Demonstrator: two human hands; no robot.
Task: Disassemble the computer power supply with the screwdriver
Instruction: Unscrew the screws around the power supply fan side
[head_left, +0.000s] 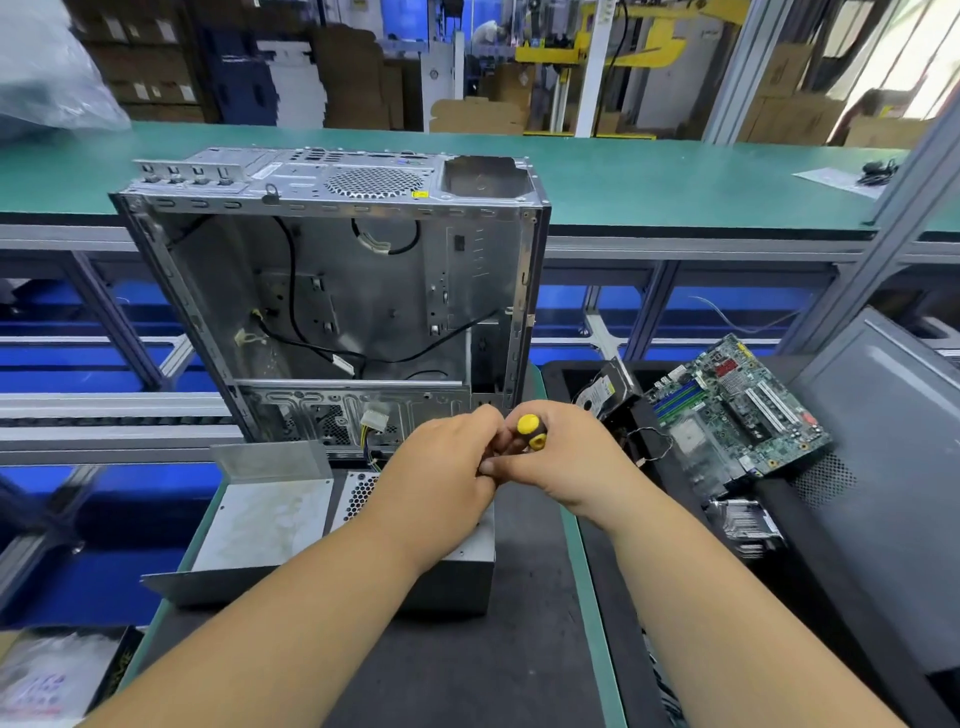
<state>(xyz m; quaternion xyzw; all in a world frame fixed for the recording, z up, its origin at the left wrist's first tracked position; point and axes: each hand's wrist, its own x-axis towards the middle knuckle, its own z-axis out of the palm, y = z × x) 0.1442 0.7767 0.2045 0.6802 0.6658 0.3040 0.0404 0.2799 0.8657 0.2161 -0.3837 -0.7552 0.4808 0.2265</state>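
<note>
Dark matting covered the bench where the grey sheet-metal power supply box (270, 519) lay before an emptied steel computer case (332, 291). Both hands met above it: the right hand (566, 457) gripped the yellow-and-black screwdriver handle (531, 431), the left hand (441, 467) pinched near its shaft. The box looked rigid, weighty and sharp-edged, best steadied by its flat sides.

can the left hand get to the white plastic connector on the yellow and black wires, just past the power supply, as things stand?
Probably yes. The white plastic connector lies in the open just beyond the grey metal power supply, nothing covering it. But the left hand meets the right hand at the yellow-and-black screwdriver, so it would need to let go first.
</note>
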